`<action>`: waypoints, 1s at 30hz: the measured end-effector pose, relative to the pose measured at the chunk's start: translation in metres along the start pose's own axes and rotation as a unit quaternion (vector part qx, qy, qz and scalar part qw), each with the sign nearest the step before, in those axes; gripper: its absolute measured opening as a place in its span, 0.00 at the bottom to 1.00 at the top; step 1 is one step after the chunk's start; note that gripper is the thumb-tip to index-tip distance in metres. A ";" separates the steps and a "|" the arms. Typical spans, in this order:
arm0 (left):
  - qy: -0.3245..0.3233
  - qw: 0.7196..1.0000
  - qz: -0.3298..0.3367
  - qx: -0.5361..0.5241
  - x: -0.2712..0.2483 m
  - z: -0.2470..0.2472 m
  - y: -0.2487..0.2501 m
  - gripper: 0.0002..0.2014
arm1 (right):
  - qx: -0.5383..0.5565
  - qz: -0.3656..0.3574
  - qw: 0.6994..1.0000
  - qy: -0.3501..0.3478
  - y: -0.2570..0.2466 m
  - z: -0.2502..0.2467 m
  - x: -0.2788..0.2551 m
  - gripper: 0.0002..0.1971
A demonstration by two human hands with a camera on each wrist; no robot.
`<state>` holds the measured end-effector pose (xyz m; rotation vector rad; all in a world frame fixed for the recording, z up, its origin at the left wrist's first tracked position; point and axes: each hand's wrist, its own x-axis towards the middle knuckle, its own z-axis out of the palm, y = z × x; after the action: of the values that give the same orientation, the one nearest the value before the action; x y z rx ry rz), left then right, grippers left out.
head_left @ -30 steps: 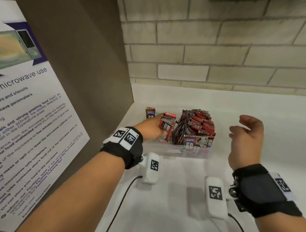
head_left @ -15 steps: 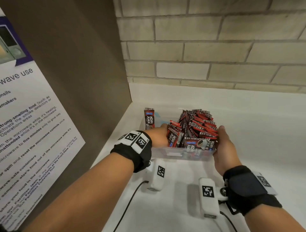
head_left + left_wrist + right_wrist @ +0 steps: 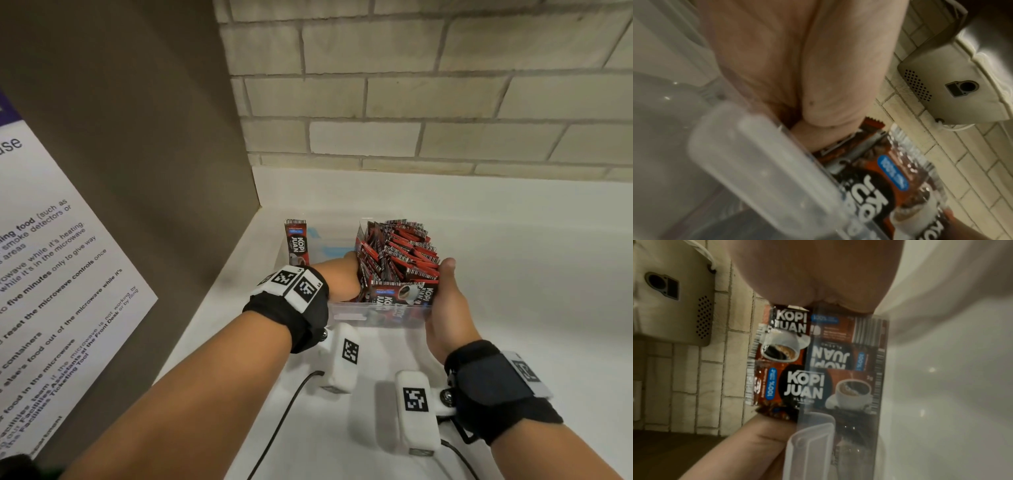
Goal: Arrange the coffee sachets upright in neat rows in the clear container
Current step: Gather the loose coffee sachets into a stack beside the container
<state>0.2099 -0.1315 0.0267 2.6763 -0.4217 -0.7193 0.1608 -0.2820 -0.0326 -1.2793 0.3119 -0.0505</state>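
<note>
A clear container (image 3: pixel 346 310) stands on the white counter, near the corner. Its right half is packed with red-and-black coffee sachets (image 3: pixel 397 253), several of them leaning; they also show through the container wall (image 3: pixel 813 386). One sachet (image 3: pixel 296 241) stands alone, upright, at the far left end. My left hand (image 3: pixel 340 274) reaches into the container and presses against the left side of the stack; its fingertips are hidden. My right hand (image 3: pixel 445 287) lies flat against the right side of the stack and container, thumb up by the sachet tops.
A brown panel with a microwave-use poster (image 3: pixel 68 274) closes off the left side. A brick wall (image 3: pixel 411 102) stands behind the counter (image 3: pixel 531 274). The wrist cameras' cables (image 3: pixel 284 411) trail toward me. A beige wall-mounted unit (image 3: pixel 941 84) shows in the wrist views.
My right hand came down from the air at the right and now lies against the stack's right side. My left hand pushed its sachets in against the stack.
</note>
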 end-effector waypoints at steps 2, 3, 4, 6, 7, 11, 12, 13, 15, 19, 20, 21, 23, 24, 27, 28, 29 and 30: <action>0.003 1.000 0.004 -0.002 0.002 0.002 0.003 0.23 | -0.005 -0.001 1.000 0.005 0.001 0.000 0.000 0.29; 0.004 1.000 0.004 -0.003 0.004 0.004 0.004 0.22 | -0.009 -0.002 1.000 0.006 0.001 0.000 0.001 0.29; 0.003 1.000 0.003 -0.003 0.005 0.005 0.004 0.23 | -0.009 -0.002 1.000 0.004 0.001 -0.001 0.001 0.28; 0.002 1.000 0.000 -0.005 0.005 0.005 0.003 0.25 | -0.007 -0.002 1.000 -0.004 0.000 -0.001 0.002 0.27; 0.003 1.000 -0.005 -0.004 0.005 0.005 0.001 0.25 | -0.009 -0.001 1.000 -0.009 0.000 -0.002 0.003 0.27; 0.032 0.999 -0.029 -0.010 0.008 0.005 -0.007 0.26 | -0.015 0.003 1.000 -0.013 0.000 -0.007 0.004 0.30; 0.038 0.999 -0.030 -0.013 0.007 0.004 -0.008 0.26 | -0.016 0.006 1.000 -0.012 0.000 -0.009 0.005 0.31; 0.043 0.998 -0.032 -0.017 0.006 0.004 -0.010 0.25 | -0.017 0.006 1.000 -0.007 0.001 -0.011 0.006 0.32; 0.056 0.998 -0.031 -0.027 0.003 0.001 -0.012 0.24 | -0.014 0.004 1.000 0.008 0.001 -0.014 0.008 0.33; 0.072 0.996 -0.034 -0.051 0.000 0.002 -0.012 0.28 | -0.006 -0.006 0.999 0.034 -0.001 -0.017 0.012 0.33; 0.078 0.995 -0.033 -0.057 0.001 0.003 -0.012 0.29 | -0.005 -0.006 0.999 0.036 -0.002 -0.017 0.012 0.32; 0.084 0.994 -0.029 -0.063 0.002 0.003 -0.012 0.29 | -0.003 -0.006 0.999 0.038 -0.003 -0.016 0.013 0.32; 0.089 0.994 -0.014 -0.067 0.002 0.004 -0.009 0.30 | 0.003 -0.003 0.999 0.042 -0.004 -0.016 0.013 0.31; 0.091 0.994 -0.007 -0.067 0.001 0.004 -0.007 0.29 | 0.005 -0.003 0.999 0.042 -0.005 -0.016 0.013 0.30; 0.105 0.993 0.002 -0.055 0.003 0.004 -0.006 0.28 | 0.006 -0.005 0.999 0.041 -0.005 -0.015 0.013 0.28; 0.118 0.992 0.005 -0.047 0.005 0.004 -0.007 0.28 | 0.008 -0.004 0.999 0.042 -0.005 -0.015 0.013 0.28; 0.129 0.991 0.007 -0.040 0.005 0.005 -0.007 0.28 | 0.010 -0.002 0.999 0.044 -0.005 -0.016 0.013 0.29; 0.137 0.990 0.008 -0.034 0.006 0.005 -0.007 0.28 | 0.011 0.000 0.999 0.047 -0.004 -0.016 0.014 0.29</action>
<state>0.2133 -0.1282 0.0174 2.6515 -0.3393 -0.3472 0.1707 -0.3012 -0.0352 -1.2563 0.3913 -0.1130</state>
